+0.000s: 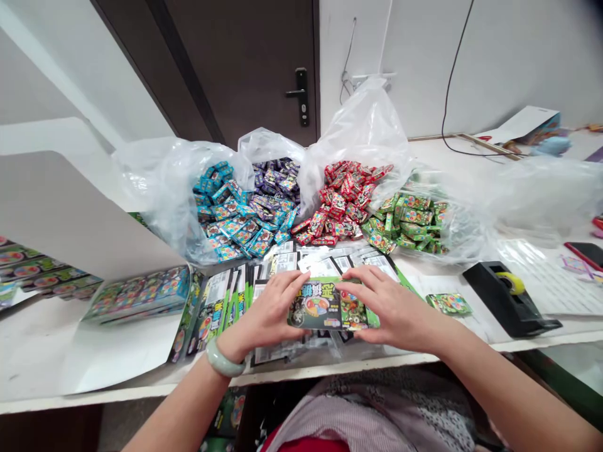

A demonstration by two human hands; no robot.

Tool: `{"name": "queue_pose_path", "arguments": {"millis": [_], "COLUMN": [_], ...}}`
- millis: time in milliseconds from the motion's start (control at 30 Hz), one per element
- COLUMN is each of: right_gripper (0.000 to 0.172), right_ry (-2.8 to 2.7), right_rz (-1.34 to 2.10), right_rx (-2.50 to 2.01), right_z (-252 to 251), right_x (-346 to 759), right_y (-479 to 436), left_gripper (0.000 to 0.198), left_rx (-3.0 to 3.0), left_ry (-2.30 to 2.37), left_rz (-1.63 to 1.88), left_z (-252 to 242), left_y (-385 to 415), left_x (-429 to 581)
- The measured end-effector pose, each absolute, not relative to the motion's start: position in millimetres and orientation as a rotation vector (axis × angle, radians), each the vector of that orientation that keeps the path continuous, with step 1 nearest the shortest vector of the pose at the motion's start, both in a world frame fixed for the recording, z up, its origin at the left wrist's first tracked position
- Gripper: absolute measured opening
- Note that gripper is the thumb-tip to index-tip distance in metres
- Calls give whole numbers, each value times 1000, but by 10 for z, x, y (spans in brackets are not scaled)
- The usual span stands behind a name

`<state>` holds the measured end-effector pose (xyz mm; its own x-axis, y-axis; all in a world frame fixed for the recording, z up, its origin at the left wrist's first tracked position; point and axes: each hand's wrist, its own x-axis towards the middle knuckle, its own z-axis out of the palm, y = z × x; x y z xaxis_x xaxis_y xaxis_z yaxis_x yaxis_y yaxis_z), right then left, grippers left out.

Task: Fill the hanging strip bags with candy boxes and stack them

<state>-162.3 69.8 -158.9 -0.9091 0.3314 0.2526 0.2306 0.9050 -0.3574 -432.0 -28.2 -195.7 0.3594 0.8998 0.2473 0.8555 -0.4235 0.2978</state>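
My left hand (273,307) and my right hand (393,307) grip a flat black and green printed candy package (318,304) by its two ends, above the front of the table. Thumbs are below it and fingers above. Under and behind it lie several flat printed packages (219,301) in black, green and white, partly hidden by my hands. Beyond them, small wrapped packets spill from clear plastic bags: blue packets (235,220), purple packets (277,179), red packets (342,204) and green packets (414,216).
A black tape dispenser (511,298) with yellow tape stands at the right, near a single green packet (449,304). At the left, a white carton (80,194) holds stacked printed boxes (146,292). A phone (584,254) lies far right, and the table's front edge (198,387) runs below my arms.
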Motion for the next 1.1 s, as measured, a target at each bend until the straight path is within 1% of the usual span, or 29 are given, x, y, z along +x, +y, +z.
{"name": "queue_pose_path", "arguments": {"millis": [100, 167, 200, 233, 333, 433, 500, 567, 667, 700, 800, 867, 967, 1100], "right_gripper": [92, 96, 93, 85, 57, 42, 34, 31, 20, 19, 28, 25, 15, 22], "right_ry": [-2688, -2603, -2547, -2486, -2426, -2488, -2399, -2261, -2260, -2257, -2228, -2199, -2127, -2039], "right_rz": [581, 649, 665, 665, 655, 771, 798, 671, 595, 579, 558, 589, 721, 982], "right_rx": [-482, -512, -536, -563, -565, -460, -627, -999, -1171, -1208, -1289, -1311, -1344, -1373], "right_z": [-1680, -1765, -1805, -1839, -1909, -1953, -1997, -2066, -2199, -2244, -2351, -2388, -2398, -2410], "right_x": [-1657, -1691, -1711, -1733, -1814, -1905, -1976, -2072, -2285, -2366, -2560, -2591, -2468, -2146], "right_y": [716, 712, 692, 657, 517, 591, 898, 1367, 2070, 2244, 2537, 2588, 2536, 2228], "left_gripper": [102, 100, 100, 100, 100, 99, 97, 96, 97, 97, 96, 93, 91, 91], "left_rx": [2467, 2420, 2393, 2368, 2330, 2303, 2277, 2249, 2225, 2227, 2227, 2210, 2172, 2139], "left_ry": [1605, 1642, 1676, 1713, 1758, 1758, 1838, 1952, 2036, 2035, 2027, 2047, 2089, 2095], "left_rz": [585, 609, 626, 643, 667, 663, 666, 678, 690, 689, 696, 709, 723, 762], "left_z": [-1937, -1933, -1938, -1948, -2005, -2067, -2097, -2119, -2148, -2158, -2183, -2193, -2199, -2209], "left_y": [-280, -282, -287, -295, -324, -350, -365, -379, -404, -413, -440, -458, -483, -488], "left_x": [-4316, -4323, -4328, -4333, -4345, -4389, -4462, -4557, -4677, -4705, -4778, -4837, -4928, -4966]}}
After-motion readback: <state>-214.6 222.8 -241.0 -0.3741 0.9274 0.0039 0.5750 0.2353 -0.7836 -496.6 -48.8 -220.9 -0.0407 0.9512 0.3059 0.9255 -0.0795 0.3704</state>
